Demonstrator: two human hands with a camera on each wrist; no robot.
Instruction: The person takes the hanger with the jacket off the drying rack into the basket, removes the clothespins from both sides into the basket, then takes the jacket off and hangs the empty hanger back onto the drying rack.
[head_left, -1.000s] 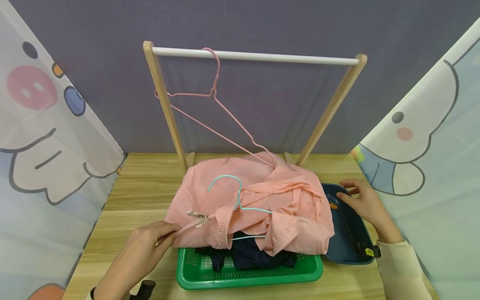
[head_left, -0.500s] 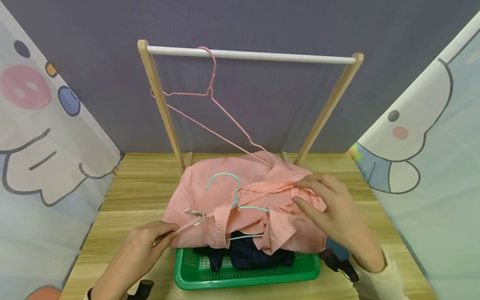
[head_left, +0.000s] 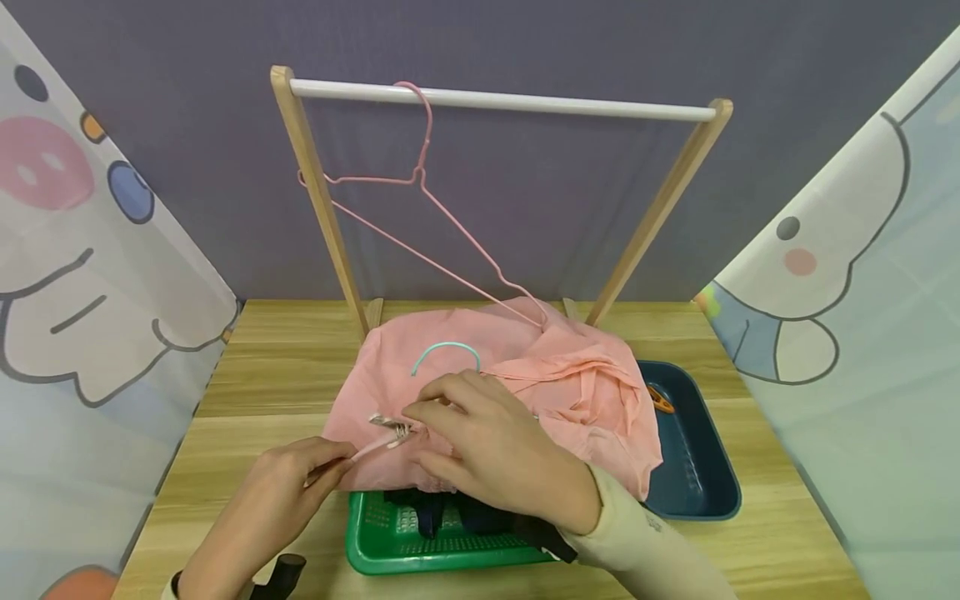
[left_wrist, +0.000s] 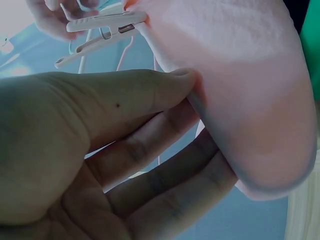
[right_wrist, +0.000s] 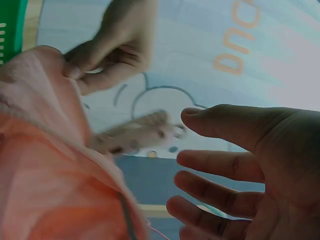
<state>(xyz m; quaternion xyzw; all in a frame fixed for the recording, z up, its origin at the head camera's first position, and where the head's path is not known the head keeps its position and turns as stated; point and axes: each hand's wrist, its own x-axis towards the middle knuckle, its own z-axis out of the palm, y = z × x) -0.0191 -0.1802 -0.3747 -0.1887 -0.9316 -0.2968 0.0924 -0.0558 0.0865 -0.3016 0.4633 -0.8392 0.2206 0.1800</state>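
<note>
A pink zip jacket (head_left: pixel 615 417) lies heaped over the green basket (head_left: pixel 450 563), with a turquoise hanger (head_left: pixel 447 344) in its neck opening. My left hand (head_left: pixel 288 483) pinches the jacket's edge between thumb and fingers at the left. Just beyond that pinch, a pale clothespin (left_wrist: pixel 107 22) is clipped onto the cloth, its handles sticking out. My right hand (head_left: pixel 498 446) hovers over the jacket's front, fingers spread and thumb apart. In the right wrist view, its thumb tip is right at the blurred clothespin (right_wrist: pixel 135 135), with nothing held. It hides part of the turquoise hanger.
A wooden rack with a white bar (head_left: pixel 562 103) stands behind; a pink hanger (head_left: pixel 427 133) hooks over it, its right end at the jacket. On the right sits a dark blue tray (head_left: pixel 701 467) with an orange clothespin (head_left: pixel 660 400). Navy cloth (head_left: pixel 429 518) lies in the basket.
My right hand has moved left from the blue tray, across the jacket, to beside the pale clothespin. My left hand keeps its pinch on the jacket's edge.
</note>
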